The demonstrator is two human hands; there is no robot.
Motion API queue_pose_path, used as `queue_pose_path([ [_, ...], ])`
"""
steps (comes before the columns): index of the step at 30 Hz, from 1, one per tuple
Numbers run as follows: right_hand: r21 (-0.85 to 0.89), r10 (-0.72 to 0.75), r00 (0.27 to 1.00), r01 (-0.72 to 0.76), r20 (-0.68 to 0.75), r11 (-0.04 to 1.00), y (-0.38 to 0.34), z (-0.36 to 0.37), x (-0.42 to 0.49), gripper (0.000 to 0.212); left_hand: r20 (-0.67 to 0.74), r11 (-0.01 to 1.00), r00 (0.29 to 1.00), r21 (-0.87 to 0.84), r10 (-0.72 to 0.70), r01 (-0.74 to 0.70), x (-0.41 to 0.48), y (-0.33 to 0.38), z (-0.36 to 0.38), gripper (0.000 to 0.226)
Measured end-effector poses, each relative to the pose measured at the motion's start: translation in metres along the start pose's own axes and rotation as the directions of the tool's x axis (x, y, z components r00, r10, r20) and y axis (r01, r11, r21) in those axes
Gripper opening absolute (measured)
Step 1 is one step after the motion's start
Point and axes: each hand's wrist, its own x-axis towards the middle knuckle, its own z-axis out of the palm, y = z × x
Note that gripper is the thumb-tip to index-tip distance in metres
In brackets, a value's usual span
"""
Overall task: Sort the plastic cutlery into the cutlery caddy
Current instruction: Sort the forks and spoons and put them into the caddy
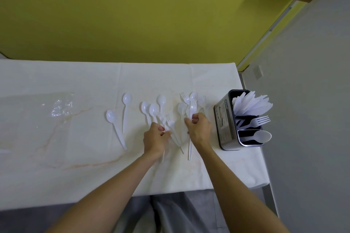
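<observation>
On veined cloth (75, 157), left hand (155, 139) and right hand (199, 128) grip glossy cutlery (191, 108).

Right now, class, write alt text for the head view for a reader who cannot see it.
Left hand and right hand each grip white plastic cutlery at a white table. Loose white spoons lie further left; a steel three-compartment caddy on the right holds knives, a fork and a spoon.
</observation>
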Motion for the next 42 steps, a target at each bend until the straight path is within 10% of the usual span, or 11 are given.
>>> queue_pose_path([
  [7,-0.333,0.015,0.998,0.004,0.057,0.943,-0.004,0.011,0.015,0.028,-0.029,0.995,0.997,-0.071,-0.067,0.065,0.008,-0.004,-0.001,0.026],
  [42,-0.138,0.222,0.973,-0.212,0.061,0.968,0.046,-0.004,-0.039,0.024,0.137,0.922,0.99,0.378,0.031,-0.081,0.016,0.027,0.029,0.032],
])
